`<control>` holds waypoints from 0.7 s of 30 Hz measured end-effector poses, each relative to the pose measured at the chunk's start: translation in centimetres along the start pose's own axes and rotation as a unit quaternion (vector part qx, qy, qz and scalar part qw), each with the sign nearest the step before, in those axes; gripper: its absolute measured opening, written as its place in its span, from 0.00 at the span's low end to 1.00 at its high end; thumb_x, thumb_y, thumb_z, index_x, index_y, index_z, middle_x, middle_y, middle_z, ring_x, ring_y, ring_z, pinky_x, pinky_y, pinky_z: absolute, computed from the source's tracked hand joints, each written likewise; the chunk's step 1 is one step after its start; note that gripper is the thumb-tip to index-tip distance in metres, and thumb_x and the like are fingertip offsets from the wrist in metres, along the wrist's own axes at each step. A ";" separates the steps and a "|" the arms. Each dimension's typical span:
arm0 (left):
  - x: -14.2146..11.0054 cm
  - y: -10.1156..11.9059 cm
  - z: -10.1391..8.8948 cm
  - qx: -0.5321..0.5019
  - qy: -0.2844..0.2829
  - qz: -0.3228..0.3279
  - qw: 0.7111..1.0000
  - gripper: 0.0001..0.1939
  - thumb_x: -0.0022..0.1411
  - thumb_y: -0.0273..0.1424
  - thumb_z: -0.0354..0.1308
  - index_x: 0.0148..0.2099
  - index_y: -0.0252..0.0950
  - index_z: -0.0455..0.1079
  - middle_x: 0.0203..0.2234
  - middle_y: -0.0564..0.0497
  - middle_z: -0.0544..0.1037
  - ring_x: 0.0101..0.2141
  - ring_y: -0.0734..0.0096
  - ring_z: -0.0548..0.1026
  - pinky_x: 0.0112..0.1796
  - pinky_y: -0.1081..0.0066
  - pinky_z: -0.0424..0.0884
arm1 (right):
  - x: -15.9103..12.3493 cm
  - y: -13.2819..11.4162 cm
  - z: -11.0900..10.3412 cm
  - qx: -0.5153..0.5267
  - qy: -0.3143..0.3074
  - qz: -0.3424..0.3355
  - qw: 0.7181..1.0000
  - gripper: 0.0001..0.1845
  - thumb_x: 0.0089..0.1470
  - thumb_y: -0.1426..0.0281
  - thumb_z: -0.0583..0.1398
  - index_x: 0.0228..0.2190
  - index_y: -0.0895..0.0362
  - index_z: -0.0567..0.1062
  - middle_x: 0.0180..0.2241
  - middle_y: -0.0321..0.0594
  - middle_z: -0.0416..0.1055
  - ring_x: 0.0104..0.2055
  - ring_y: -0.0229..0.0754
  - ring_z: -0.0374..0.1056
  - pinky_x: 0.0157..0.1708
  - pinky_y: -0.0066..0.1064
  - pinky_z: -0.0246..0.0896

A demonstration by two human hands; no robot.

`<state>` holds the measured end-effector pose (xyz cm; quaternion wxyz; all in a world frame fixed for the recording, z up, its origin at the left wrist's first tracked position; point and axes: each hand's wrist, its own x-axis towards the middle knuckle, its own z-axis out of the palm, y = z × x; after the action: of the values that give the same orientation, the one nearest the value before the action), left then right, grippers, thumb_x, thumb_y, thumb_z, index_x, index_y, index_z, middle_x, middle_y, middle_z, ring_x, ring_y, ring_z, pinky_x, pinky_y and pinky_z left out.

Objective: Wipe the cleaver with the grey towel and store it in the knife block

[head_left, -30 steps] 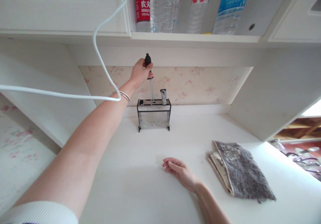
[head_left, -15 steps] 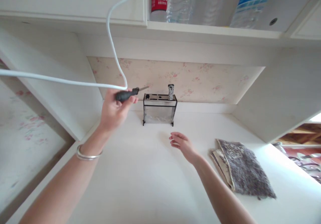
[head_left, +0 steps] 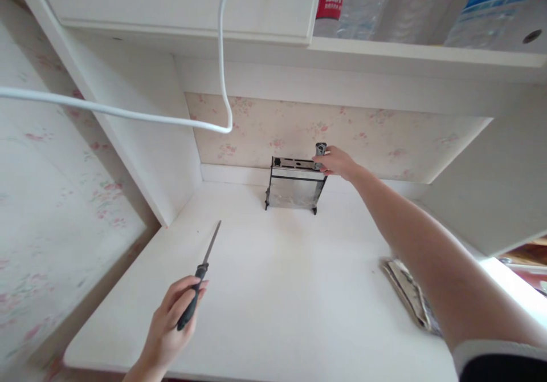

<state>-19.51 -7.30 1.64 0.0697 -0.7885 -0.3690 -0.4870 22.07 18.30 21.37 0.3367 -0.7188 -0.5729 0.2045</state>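
My left hand (head_left: 171, 316) is closed round the black handle of a sharpening steel (head_left: 212, 242), whose thin grey rod points up and away over the white counter. At the back of the counter stands a knife block (head_left: 294, 192) with a slotted top, clear sides and black edges. A patterned grey-and-black knife handle (head_left: 320, 149) sticks up from the right end of its top. The fingers of my right hand (head_left: 335, 162) are wrapped about that handle; any blade below is hidden from me.
A folded grey cloth (head_left: 408, 296) lies at the right, partly behind my right forearm. A white cable (head_left: 171, 120) hangs across the upper left. Overhead is a shelf (head_left: 384, 57) with several water bottles (head_left: 363, 11). Side panels bound the counter (head_left: 273, 291).
My left hand has come down and nearer with the sharpening steel, away from the knife block. My right hand has reached forward and taken hold of the knife handle. The view has shifted left.
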 end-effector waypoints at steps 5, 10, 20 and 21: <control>-2.1 -1.3 -2.0 0.013 0.003 -0.045 0.999 0.20 0.55 0.15 0.59 0.48 0.37 0.62 0.43 0.44 0.73 0.39 0.67 0.79 0.39 0.69 0.76 | 0.7 -0.6 0.9 -0.091 -0.001 -0.008 0.996 0.20 0.47 0.61 0.65 0.39 0.62 0.73 0.29 0.47 0.74 0.29 0.46 0.72 0.29 0.33 0.68; -3.7 -1.7 -3.1 0.109 0.018 -0.110 0.988 0.10 0.55 0.24 0.63 0.41 0.37 0.69 0.40 0.47 0.77 0.38 0.65 0.78 0.43 0.68 0.73 | 0.9 -1.9 0.5 -0.112 0.000 -0.016 0.994 0.15 0.48 0.63 0.65 0.35 0.62 0.74 0.31 0.47 0.74 0.30 0.45 0.73 0.33 0.34 0.68; -4.8 -2.0 -4.7 0.194 -0.027 -0.042 0.980 0.09 0.62 0.28 0.57 0.45 0.39 0.73 0.40 0.50 0.80 0.37 0.66 0.79 0.41 0.70 0.73 | 1.9 -7.7 -5.5 0.032 0.076 -0.082 0.993 0.21 0.52 0.66 0.63 0.44 0.69 0.72 0.45 0.55 0.70 0.37 0.36 0.69 0.36 0.28 0.67; -4.8 -2.0 -4.7 0.196 -0.027 -0.035 0.980 0.09 0.61 0.27 0.58 0.45 0.39 0.73 0.40 0.51 0.80 0.37 0.66 0.79 0.41 0.69 0.73 | 1.8 -8.3 -6.3 0.034 0.082 -0.086 0.992 0.24 0.53 0.65 0.62 0.45 0.71 0.70 0.45 0.56 0.69 0.37 0.35 0.69 0.36 0.28 0.66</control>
<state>-25.36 -10.52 -0.33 0.1958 -0.7589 -0.4864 -0.3861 21.11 19.42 31.79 0.4227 -0.6696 -0.5956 0.1348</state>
